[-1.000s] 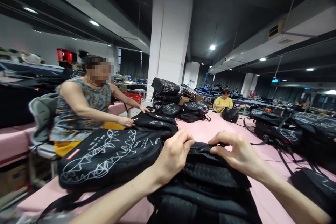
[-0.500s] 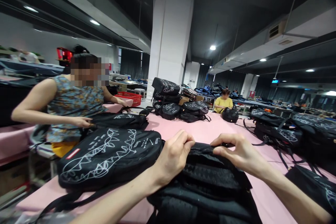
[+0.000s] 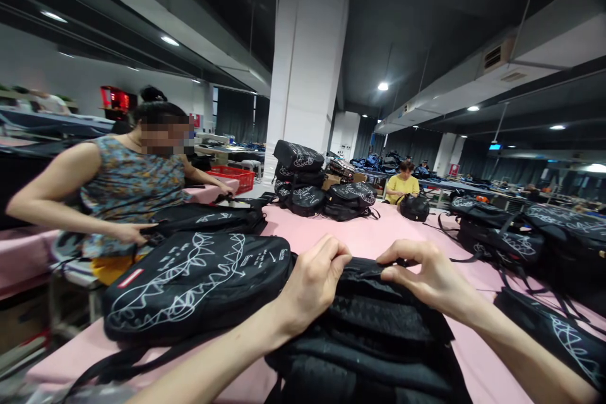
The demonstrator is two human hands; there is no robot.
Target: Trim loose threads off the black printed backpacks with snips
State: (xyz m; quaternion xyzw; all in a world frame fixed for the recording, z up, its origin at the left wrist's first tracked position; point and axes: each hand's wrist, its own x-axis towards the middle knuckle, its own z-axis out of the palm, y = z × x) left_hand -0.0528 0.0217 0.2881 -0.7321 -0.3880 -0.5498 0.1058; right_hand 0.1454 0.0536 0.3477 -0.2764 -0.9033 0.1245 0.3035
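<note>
A black backpack point(image 3: 374, 341) lies back-side up right in front of me on the pink table point(image 3: 374, 237). My left hand point(image 3: 312, 281) is closed, pinching its top edge. My right hand point(image 3: 433, 278) pinches the same edge a little to the right. Beside my left hand lies a second black backpack point(image 3: 194, 281) with white line drawings and a small red label.
A person in a patterned sleeveless top point(image 3: 123, 192) sits at the left, handling another black bag point(image 3: 208, 218). Stacked backpacks point(image 3: 303, 180) stand by a white pillar point(image 3: 307, 50). More bags point(image 3: 502, 237) cover the right side. A person in yellow point(image 3: 402, 183) sits far back.
The person at the left has pulled their bag leftward, off the printed backpack, and leaned back. A bag at the lower right edge has slid further into view. My hands have barely moved.
</note>
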